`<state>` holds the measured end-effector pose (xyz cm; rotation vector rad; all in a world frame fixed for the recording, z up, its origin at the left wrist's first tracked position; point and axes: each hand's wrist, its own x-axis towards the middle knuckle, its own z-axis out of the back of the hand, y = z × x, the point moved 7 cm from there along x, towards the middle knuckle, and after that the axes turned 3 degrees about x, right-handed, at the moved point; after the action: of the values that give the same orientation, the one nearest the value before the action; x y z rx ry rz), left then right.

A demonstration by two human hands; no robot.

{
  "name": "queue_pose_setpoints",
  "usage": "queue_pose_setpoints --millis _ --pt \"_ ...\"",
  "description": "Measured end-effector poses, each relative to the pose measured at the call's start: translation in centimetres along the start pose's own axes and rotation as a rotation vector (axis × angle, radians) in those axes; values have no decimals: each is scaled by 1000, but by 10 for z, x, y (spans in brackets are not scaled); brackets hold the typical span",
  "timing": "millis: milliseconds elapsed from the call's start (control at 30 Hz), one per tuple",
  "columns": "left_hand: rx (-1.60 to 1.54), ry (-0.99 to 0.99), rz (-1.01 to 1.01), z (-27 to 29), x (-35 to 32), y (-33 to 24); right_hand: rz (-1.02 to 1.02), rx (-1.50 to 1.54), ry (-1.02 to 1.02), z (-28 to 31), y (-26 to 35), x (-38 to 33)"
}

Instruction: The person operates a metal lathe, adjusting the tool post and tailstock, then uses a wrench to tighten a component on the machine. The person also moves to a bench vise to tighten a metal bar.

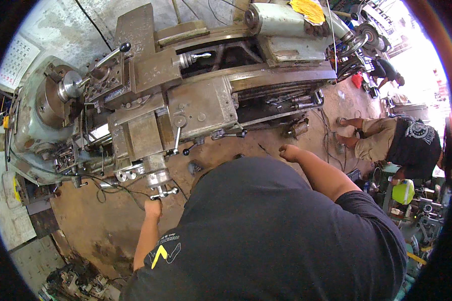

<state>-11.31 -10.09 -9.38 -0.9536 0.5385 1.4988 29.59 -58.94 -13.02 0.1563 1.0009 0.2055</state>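
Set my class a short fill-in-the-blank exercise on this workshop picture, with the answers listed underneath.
1. The wearer's ____ hand is at the crank handle on the front of the lathe.
2. The cloth lying on the lathe is mainly ____ in colour.
3. The wearer's shirt is mostly ____ in colour.
4. A co-worker in tan shorts appears toward the picture's ____ edge.

Missing words: left; yellow; black; right.

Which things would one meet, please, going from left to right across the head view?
Wall calendar, shiny metal cylinder, black lever knob, left hand, right hand, yellow-green container.
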Motion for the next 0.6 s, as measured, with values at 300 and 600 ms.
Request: queue_pose_setpoints --millis 300,600 --pt "-527 558 -12 -54 -5 17 104 35 -50 15 -5 9" --pt "94 227 -446 -85 46 -8 61 -68 27 -6 -32 3"
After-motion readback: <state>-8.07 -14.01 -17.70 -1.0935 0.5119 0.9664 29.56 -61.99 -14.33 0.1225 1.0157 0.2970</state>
